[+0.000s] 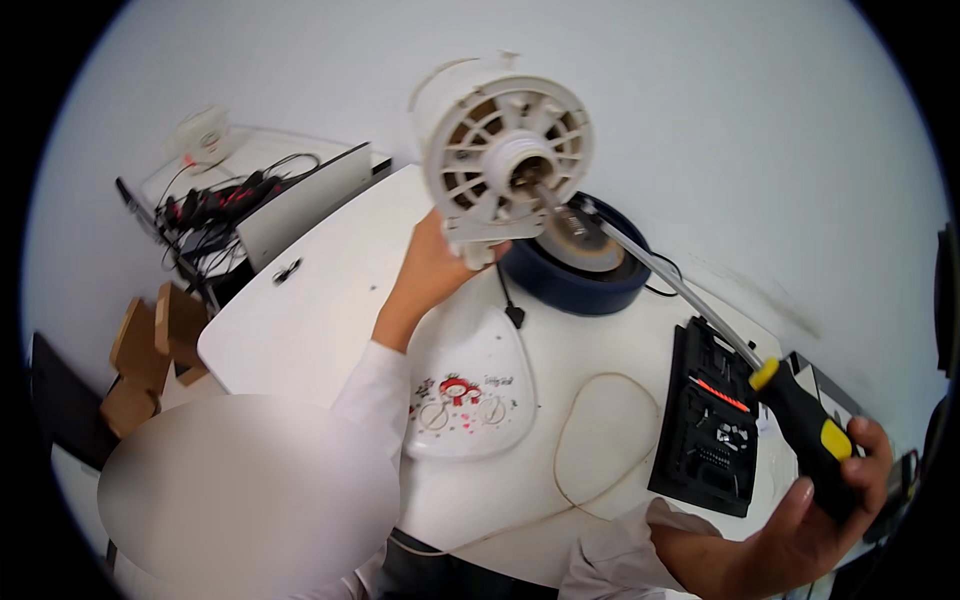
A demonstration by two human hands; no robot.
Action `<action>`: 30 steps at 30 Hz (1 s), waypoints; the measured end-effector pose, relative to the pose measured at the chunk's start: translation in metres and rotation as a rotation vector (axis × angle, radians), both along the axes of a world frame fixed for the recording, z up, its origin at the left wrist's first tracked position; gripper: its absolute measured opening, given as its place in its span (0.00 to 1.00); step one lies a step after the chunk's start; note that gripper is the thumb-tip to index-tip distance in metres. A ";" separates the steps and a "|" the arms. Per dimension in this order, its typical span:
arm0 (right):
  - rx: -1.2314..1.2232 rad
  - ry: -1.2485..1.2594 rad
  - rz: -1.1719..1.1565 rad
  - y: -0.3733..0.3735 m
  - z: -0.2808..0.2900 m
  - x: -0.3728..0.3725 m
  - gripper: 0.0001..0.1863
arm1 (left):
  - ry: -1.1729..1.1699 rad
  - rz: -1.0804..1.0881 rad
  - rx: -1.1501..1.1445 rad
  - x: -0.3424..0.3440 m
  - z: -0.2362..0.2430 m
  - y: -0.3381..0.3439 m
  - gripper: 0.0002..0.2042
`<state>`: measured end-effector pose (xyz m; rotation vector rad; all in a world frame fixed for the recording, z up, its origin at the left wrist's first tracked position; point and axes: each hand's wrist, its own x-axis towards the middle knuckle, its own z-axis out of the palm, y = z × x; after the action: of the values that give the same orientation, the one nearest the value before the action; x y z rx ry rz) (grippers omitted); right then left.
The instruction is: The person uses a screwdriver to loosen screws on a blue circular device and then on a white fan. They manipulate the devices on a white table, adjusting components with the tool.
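Observation:
My left hand (440, 265) grips a white fan motor housing (450, 110) from below and holds it up over the table. Its round slotted front faces me, and a metal shaft (545, 195) sticks out of the threaded collar in the middle. In my right hand (815, 515) is a long screwdriver (690, 295) with a black and yellow handle, fingers around the handle's end. The screwdriver's blade slants up and left, its tip close to the motor shaft; I cannot tell whether they touch. Beneath the left hand lies a white base panel (515, 410) with a red cartoon print.
A dark blue round tub (570, 290) with a grey disc stands behind on the white table (300, 340). At right lies a black tool case (705, 420) with bits. A pale cord (558, 460) loops nearby. Cardboard boxes (135, 360) and tangled black cables (215, 205) are at left.

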<state>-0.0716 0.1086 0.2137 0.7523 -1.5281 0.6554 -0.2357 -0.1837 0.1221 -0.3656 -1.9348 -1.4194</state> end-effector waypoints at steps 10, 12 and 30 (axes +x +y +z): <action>0.173 -0.160 0.199 0.014 -0.004 0.001 0.13 | -0.375 0.229 -0.378 0.122 0.047 -0.061 0.23; 0.250 -0.245 0.291 0.008 0.003 0.001 0.13 | -0.340 0.020 -0.167 0.147 0.048 -0.054 0.21; 0.313 -0.427 0.460 -0.005 -0.007 0.006 0.16 | -0.361 -0.163 0.233 0.194 0.025 -0.011 0.11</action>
<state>-0.0656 0.1035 0.2066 1.2864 -1.8906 0.9751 -0.0413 -0.1951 0.1466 -0.1675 -2.0224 -1.9033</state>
